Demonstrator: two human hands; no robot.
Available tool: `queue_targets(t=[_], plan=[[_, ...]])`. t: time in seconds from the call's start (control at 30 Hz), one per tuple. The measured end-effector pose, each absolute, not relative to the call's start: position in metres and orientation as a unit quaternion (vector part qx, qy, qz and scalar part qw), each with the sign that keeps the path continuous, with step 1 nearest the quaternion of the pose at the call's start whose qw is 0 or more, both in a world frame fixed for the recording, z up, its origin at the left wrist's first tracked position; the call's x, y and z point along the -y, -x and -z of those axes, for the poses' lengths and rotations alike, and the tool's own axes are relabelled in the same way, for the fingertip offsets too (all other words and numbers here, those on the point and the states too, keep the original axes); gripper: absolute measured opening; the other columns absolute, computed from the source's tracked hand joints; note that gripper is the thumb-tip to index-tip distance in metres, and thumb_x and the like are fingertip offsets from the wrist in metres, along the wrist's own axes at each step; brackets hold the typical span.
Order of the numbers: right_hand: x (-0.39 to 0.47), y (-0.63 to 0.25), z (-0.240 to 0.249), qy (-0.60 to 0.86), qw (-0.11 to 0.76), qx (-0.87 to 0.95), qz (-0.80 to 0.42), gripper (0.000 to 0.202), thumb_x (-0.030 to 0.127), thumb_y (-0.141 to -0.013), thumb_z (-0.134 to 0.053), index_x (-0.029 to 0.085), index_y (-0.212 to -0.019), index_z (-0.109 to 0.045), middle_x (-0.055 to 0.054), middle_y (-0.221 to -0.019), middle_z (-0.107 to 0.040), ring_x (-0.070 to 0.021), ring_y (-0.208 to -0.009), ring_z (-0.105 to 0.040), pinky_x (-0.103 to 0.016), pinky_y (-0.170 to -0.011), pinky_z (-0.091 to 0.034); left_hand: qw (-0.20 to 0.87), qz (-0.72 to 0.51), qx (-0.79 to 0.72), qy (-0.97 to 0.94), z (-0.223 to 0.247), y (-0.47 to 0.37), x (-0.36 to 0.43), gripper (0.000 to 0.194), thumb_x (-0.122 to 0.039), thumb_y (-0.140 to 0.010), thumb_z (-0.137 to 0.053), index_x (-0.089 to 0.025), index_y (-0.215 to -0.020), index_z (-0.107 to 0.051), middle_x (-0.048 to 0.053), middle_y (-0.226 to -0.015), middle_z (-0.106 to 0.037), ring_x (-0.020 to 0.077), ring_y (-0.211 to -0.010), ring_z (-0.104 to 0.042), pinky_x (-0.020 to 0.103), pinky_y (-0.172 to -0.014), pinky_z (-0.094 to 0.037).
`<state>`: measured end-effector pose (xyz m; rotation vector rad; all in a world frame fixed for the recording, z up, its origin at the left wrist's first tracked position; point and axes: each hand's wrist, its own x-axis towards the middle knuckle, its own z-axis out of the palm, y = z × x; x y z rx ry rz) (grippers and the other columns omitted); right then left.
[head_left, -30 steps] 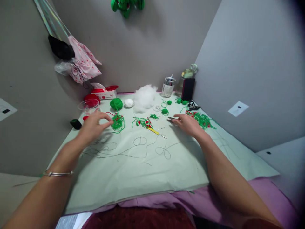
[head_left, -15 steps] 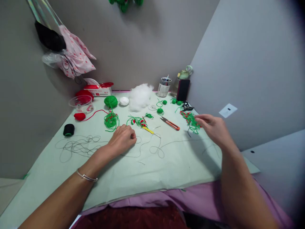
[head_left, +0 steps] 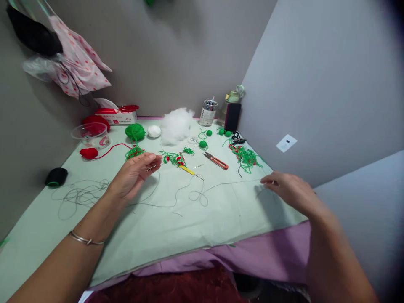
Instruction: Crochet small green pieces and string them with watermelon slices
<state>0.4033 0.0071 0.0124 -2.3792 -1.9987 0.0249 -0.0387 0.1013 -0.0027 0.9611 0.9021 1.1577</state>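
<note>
My left hand (head_left: 135, 174) is raised above the table, thumb and fingers pinched together on a thin dark thread (head_left: 158, 181) that hangs from the fingertips. From there the thread curves across the cloth in loose loops. At the right, my right hand (head_left: 288, 191) closes its fingertips on the far end of the thread, low over the table. Beyond that hand lies a tangle of green and red yarn scraps (head_left: 248, 158). Between my hands are a yellow-handled crochet hook (head_left: 187, 170), orange thread snips (head_left: 216, 160) and small red-and-green crocheted pieces (head_left: 179, 160).
A black thread spool (head_left: 57, 177) and a tangle of thread (head_left: 80, 195) lie left. Behind are a green yarn ball (head_left: 135, 132), white stuffing (head_left: 176, 126), a clear tub (head_left: 94, 136), a pen can (head_left: 208, 112), and a phone (head_left: 232, 118) against a bottle (head_left: 234, 96).
My left hand has risen from the cloth, drawing up thread. My right hand has left the green and red yarn scraps and come nearer, onto the thread's end. The view has shifted.
</note>
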Motion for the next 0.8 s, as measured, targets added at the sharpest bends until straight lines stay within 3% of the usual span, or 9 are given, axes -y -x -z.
queue_targets(t=[0.1,0.3,0.4,0.5,0.57,0.67,0.73,0.8], plan=[[0.002,-0.387,-0.005,0.701,-0.050,0.712,-0.004,0.024,0.021,-0.086,-0.059,0.029,-0.097,-0.078,-0.006,-0.107,-0.076,-0.0228,-0.086,-0.071,-0.031,-0.067,-0.042,0.648,-0.503,-0.391,-0.417,0.002,0.037,-0.100,0.016,-0.034,-0.077,-0.080,-0.020,-0.081,-0.073,0.003,-0.092,-0.075,0.0179,-0.091,-0.066,0.035,-0.098,-0.050],[0.000,-0.364,0.005,0.635,-0.174,0.749,0.070,0.025,0.008,-0.086,-0.049,0.017,-0.075,-0.069,-0.013,-0.087,-0.071,-0.0266,-0.081,-0.068,-0.038,-0.075,-0.045,0.657,-0.463,-0.390,-0.449,0.000,0.026,-0.092,0.022,-0.037,-0.073,-0.082,-0.019,-0.076,-0.070,0.003,-0.087,-0.072,0.0176,-0.087,-0.065,0.037,-0.097,-0.049],[-0.004,-0.351,-0.012,0.634,-0.070,0.770,0.022,0.019,0.014,-0.087,-0.051,0.021,-0.075,-0.065,-0.010,-0.085,-0.068,-0.0238,-0.075,-0.065,-0.036,-0.069,-0.045,0.663,-0.467,-0.383,-0.443,0.000,0.019,-0.087,0.024,-0.036,-0.071,-0.084,-0.019,-0.076,-0.069,0.001,-0.084,-0.071,0.0168,-0.084,-0.064,0.037,-0.096,-0.048],[-0.010,-0.319,-0.041,0.579,0.168,0.788,-0.126,0.016,0.031,-0.092,-0.055,0.024,-0.080,-0.063,-0.007,-0.086,-0.067,-0.0213,-0.077,-0.061,-0.035,-0.072,-0.047,0.671,-0.472,-0.379,-0.429,0.001,0.013,-0.083,0.026,-0.032,-0.070,-0.086,-0.019,-0.077,-0.064,-0.001,-0.080,-0.070,0.0159,-0.083,-0.065,0.036,-0.094,-0.047],[-0.019,-0.287,-0.057,0.524,0.282,0.770,-0.232,0.019,0.037,-0.090,-0.061,0.024,-0.077,-0.064,-0.007,-0.087,-0.068,-0.0216,-0.080,-0.060,-0.035,-0.076,-0.047,0.685,-0.473,-0.365,-0.417,0.001,0.010,-0.081,0.028,-0.031,-0.071,-0.086,-0.020,-0.081,-0.062,-0.002,-0.079,-0.069,0.0146,-0.081,-0.065,0.034,-0.092,-0.047],[-0.039,-0.237,-0.065,0.461,0.352,0.709,-0.400,0.016,0.036,-0.085,-0.069,0.023,-0.076,-0.067,-0.006,-0.091,-0.068,-0.0210,-0.086,-0.059,-0.033,-0.074,-0.046,0.689,-0.477,-0.360,-0.410,0.003,0.008,-0.078,0.028,-0.030,-0.073,-0.084,-0.021,-0.083,-0.060,-0.003,-0.078,-0.069,0.0138,-0.079,-0.064,0.033,-0.090,-0.047],[-0.056,-0.208,-0.060,0.426,0.369,0.664,-0.492,0.013,0.034,-0.081,-0.071,0.021,-0.078,-0.069,-0.003,-0.087,-0.067,-0.0150,-0.073,-0.053,-0.030,-0.066,-0.041,0.665,-0.491,-0.374,-0.421,0.003,0.009,-0.078,0.028,-0.029,-0.074,-0.083,-0.022,-0.083,-0.058,-0.005,-0.077,-0.068,0.0133,-0.079,-0.063,0.031,-0.088,-0.045],[-0.074,-0.184,-0.049,0.402,0.387,0.622,-0.550,0.009,0.028,-0.079,-0.069,0.020,-0.075,-0.068,0.002,-0.069,-0.056,-0.0110,-0.062,-0.042,-0.028,-0.060,-0.035,0.628,-0.513,-0.389,-0.437,0.003,0.012,-0.079,0.027,-0.028,-0.076,-0.083,-0.023,-0.082,-0.057,-0.007,-0.076,-0.066,0.0122,-0.079,-0.061,0.029,-0.086,-0.044]])
